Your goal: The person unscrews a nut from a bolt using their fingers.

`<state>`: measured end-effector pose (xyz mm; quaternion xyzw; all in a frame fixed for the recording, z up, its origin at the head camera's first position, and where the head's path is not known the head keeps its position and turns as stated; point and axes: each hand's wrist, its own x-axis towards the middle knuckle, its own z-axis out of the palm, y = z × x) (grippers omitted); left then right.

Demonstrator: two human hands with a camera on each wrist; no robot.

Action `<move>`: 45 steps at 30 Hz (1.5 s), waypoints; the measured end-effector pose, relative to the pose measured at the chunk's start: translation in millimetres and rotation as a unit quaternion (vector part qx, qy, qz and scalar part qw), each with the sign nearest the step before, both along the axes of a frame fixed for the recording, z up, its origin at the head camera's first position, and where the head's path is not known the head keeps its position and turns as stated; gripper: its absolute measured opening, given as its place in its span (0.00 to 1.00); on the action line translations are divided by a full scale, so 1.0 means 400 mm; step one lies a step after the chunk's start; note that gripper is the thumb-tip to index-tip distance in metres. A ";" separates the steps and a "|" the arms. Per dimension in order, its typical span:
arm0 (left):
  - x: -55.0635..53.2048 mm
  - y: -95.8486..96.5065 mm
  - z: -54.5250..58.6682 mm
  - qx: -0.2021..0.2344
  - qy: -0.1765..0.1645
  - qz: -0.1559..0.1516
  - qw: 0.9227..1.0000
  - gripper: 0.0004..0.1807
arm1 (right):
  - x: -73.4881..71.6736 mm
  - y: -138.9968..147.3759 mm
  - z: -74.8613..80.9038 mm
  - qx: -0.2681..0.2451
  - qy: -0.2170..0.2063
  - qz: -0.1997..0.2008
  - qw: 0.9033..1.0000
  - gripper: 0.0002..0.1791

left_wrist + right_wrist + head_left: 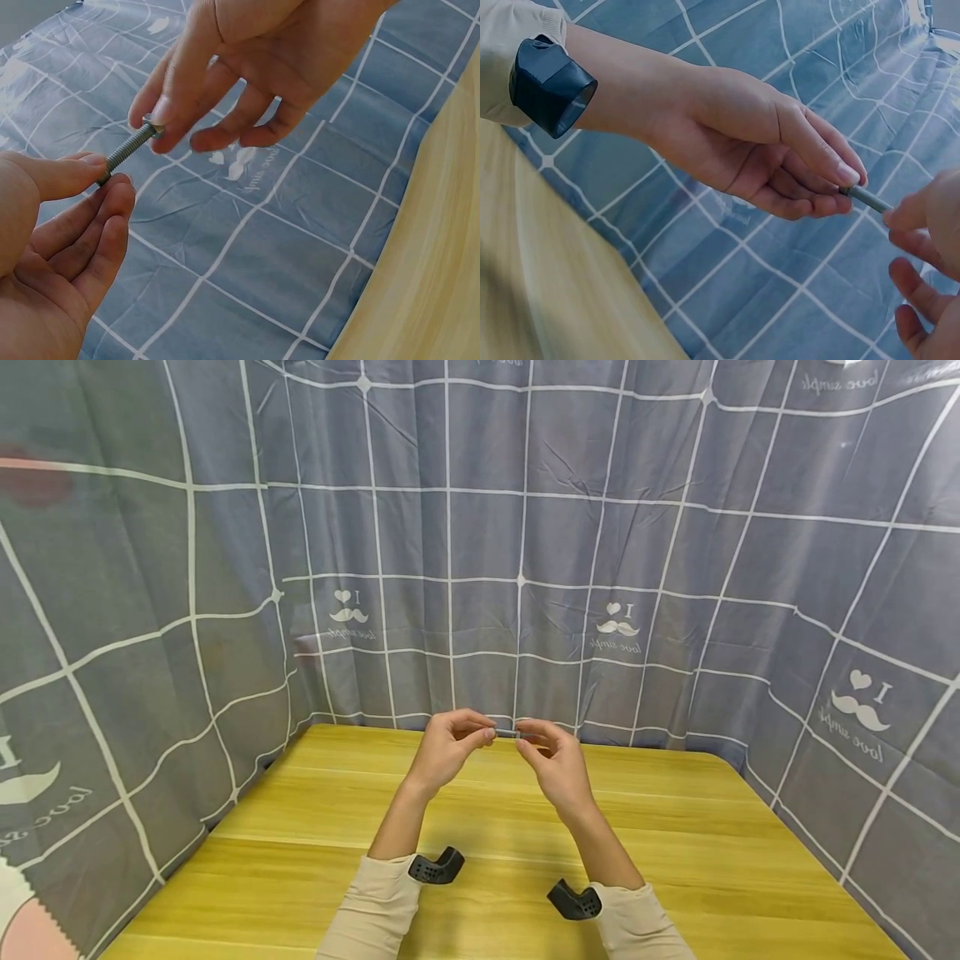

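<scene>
A slim grey metal bolt (506,733) is held level between both hands, above the far part of the table. Its thread shows clearly along the bolt (129,154) in the left wrist view. My left hand (441,752) pinches one end between thumb and fingertips, which hide that end. At the other end, thumb and forefinger of my right hand (558,768) pinch a wider piece; whether it is the head or a nut, I cannot tell. The other fingers of the right hand (262,82) are loosely bent, away from the bolt.
Below the hands lies a yellow wood-grain table (480,827). Grey curtains (480,527) with white grid lines surround its back and sides. A black wrist camera (437,867) sits at the left cuff, and another black camera (574,900) at the right cuff.
</scene>
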<state>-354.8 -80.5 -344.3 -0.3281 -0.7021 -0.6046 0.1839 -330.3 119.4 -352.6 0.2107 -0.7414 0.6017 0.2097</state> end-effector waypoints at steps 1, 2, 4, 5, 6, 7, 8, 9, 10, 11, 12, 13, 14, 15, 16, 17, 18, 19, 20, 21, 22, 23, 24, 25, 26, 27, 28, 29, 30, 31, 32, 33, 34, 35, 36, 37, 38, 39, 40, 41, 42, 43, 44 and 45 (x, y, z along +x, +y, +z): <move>0.000 0.000 0.001 0.001 -0.001 0.001 1.000 0.05 | 0.001 0.000 0.000 0.000 -0.002 0.002 1.000 0.15; 0.000 0.001 0.001 0.001 -0.002 0.000 1.000 0.05 | 0.001 0.000 0.001 0.002 -0.005 0.001 1.000 0.16; 0.001 0.001 0.003 0.003 -0.005 -0.002 1.000 0.05 | 0.002 -0.001 0.000 0.006 -0.018 -0.001 1.000 0.18; 0.002 0.001 0.004 0.004 -0.006 -0.002 1.000 0.05 | 0.002 -0.002 0.000 0.007 -0.025 -0.005 1.000 0.17; 0.002 0.001 0.006 0.004 -0.008 -0.002 1.000 0.05 | 0.002 -0.003 0.000 0.009 -0.030 -0.008 0.999 0.17; 0.003 0.001 0.007 0.005 -0.010 -0.004 1.000 0.05 | 0.001 -0.003 0.000 0.010 -0.034 -0.012 0.999 0.16; 0.004 0.001 0.007 0.004 -0.011 -0.003 1.000 0.05 | 0.001 -0.004 -0.001 0.011 -0.036 -0.015 0.999 0.15; 0.004 0.000 0.008 0.004 -0.012 -0.003 1.000 0.05 | -0.001 -0.004 -0.001 0.011 -0.035 -0.016 0.999 0.14; 0.004 0.000 0.008 0.004 -0.012 -0.003 1.000 0.05 | -0.001 -0.004 -0.001 0.011 -0.033 -0.016 0.999 0.13; 0.003 -0.001 0.008 0.003 -0.012 -0.003 1.000 0.05 | -0.001 -0.005 0.000 0.010 -0.028 -0.014 0.999 0.11; 0.002 -0.001 0.009 0.003 -0.012 -0.003 1.000 0.05 | -0.001 -0.005 0.001 0.008 -0.023 -0.010 1.000 0.11; 0.001 -0.002 0.009 0.003 -0.011 -0.003 1.000 0.05 | 0.000 -0.004 0.003 0.007 -0.019 -0.005 1.000 0.10; 0.000 -0.002 0.009 0.005 -0.011 -0.004 1.000 0.05 | -0.001 -0.004 0.004 0.005 -0.013 0.000 1.000 0.10; -0.001 -0.003 0.009 0.006 -0.011 -0.004 1.000 0.05 | 0.000 -0.004 0.006 0.005 -0.008 0.005 1.000 0.11; -0.002 -0.004 0.009 0.009 -0.011 -0.005 1.000 0.06 | 0.001 -0.004 0.009 0.003 -0.005 0.010 1.000 0.11; -0.003 -0.004 0.009 0.009 -0.012 -0.005 1.000 0.06 | 0.001 -0.004 0.010 0.001 -0.002 0.014 1.000 0.12; -0.003 -0.004 0.010 0.010 -0.013 -0.006 1.000 0.06 | 0.001 -0.004 0.012 -0.001 0.000 0.017 1.000 0.12; -0.003 -0.004 0.011 0.011 -0.014 -0.007 1.000 0.06 | 0.002 -0.003 0.013 -0.005 0.001 0.019 1.000 0.12; -0.002 -0.004 0.011 0.012 -0.016 -0.009 1.000 0.06 | 0.002 -0.003 0.014 -0.009 0.002 0.021 1.000 0.12; -0.002 -0.003 0.012 0.011 -0.017 -0.009 1.000 0.06 | 0.002 -0.003 0.015 -0.014 0.001 0.022 1.000 0.13; -0.001 -0.003 0.013 0.010 -0.019 -0.009 1.000 0.06 | 0.003 -0.003 0.016 -0.019 -0.001 0.023 1.000 0.14; 0.000 -0.003 0.014 0.009 -0.020 -0.010 1.000 0.06 | 0.003 -0.003 0.017 -0.022 -0.004 0.021 1.000 0.15; 0.001 -0.002 0.014 0.009 -0.020 -0.010 1.000 0.06 | 0.002 -0.003 0.016 -0.021 -0.008 0.017 1.000 0.16; 0.002 -0.001 0.014 0.009 -0.021 -0.011 1.000 0.06 | 0.001 -0.002 0.015 -0.017 -0.013 0.011 1.000 0.16; 0.003 -0.001 0.015 0.007 -0.020 -0.010 1.000 0.06 | 0.001 -0.002 0.014 -0.013 -0.019 0.005 1.000 0.16; 0.004 -0.001 0.015 0.004 -0.019 -0.008 1.000 0.06 | 0.001 -0.003 0.013 -0.008 -0.023 -0.002 1.000 0.16; 0.005 -0.001 0.015 0.001 -0.018 -0.007 1.000 0.06 | 0.001 -0.003 0.013 -0.002 -0.027 -0.009 1.000 0.16; 0.005 0.000 0.015 0.000 -0.017 -0.007 1.000 0.06 | 0.001 -0.004 0.012 0.003 -0.029 -0.014 0.999 0.15; 0.005 0.000 0.014 -0.002 -0.017 -0.007 1.000 0.06 | 0.001 -0.004 0.011 0.006 -0.029 -0.016 0.999 0.14; 0.006 -0.001 0.014 -0.003 -0.017 -0.007 1.000 0.06 | 0.002 -0.004 0.012 0.008 -0.027 -0.016 0.999 0.12; 0.005 -0.001 0.013 -0.005 -0.017 -0.007 1.000 0.06 | 0.004 -0.005 0.013 0.008 -0.025 -0.015 1.000 0.11; 0.005 -0.001 0.012 -0.005 -0.018 -0.007 1.000 0.06 | 0.004 -0.005 0.013 0.010 -0.022 -0.015 1.000 0.10; 0.004 -0.001 0.012 -0.004 -0.018 -0.008 1.000 0.06 | 0.004 -0.005 0.014 0.010 -0.019 -0.013 1.000 0.10; 0.004 -0.002 0.012 -0.003 -0.019 -0.009 1.000 0.06 | 0.005 -0.005 0.015 0.009 -0.016 -0.008 1.000 0.11; 0.004 -0.002 0.012 -0.003 -0.019 -0.010 1.000 0.06 | 0.006 -0.006 0.016 0.007 -0.016 -0.003 1.000 0.12; 0.005 -0.002 0.013 -0.002 -0.019 -0.010 1.000 0.06 | 0.007 -0.006 0.017 0.005 -0.018 -0.001 1.000 0.14; 0.004 -0.002 0.013 -0.002 -0.018 -0.010 1.000 0.06 | 0.007 -0.007 0.018 0.003 -0.022 -0.001 1.000 0.16; 0.004 -0.001 0.013 -0.001 -0.017 -0.010 1.000 0.06 | 0.008 -0.008 0.018 0.002 -0.028 -0.001 1.000 0.18; 0.004 -0.001 0.013 -0.001 -0.016 -0.010 1.000 0.06 | 0.009 -0.009 0.018 0.001 -0.035 -0.002 0.999 0.19; 0.005 -0.001 0.014 -0.002 -0.016 -0.009 1.000 0.06 | 0.009 -0.010 0.018 -0.001 -0.043 -0.002 0.999 0.19; 0.005 -0.001 0.014 -0.002 -0.016 -0.008 1.000 0.06 | 0.008 -0.010 0.016 0.000 -0.050 -0.005 0.999 0.19; 0.004 0.000 0.013 -0.002 -0.016 -0.007 1.000 0.06 | 0.006 -0.011 0.013 0.003 -0.054 -0.009 0.998 0.18; 0.004 0.001 0.012 -0.001 -0.017 -0.006 1.000 0.06 | 0.004 -0.010 0.011 0.005 -0.056 -0.012 0.998 0.16; 0.004 0.001 0.012 -0.001 -0.018 -0.005 1.000 0.06 | 0.003 -0.010 0.009 0.007 -0.057 -0.014 0.998 0.15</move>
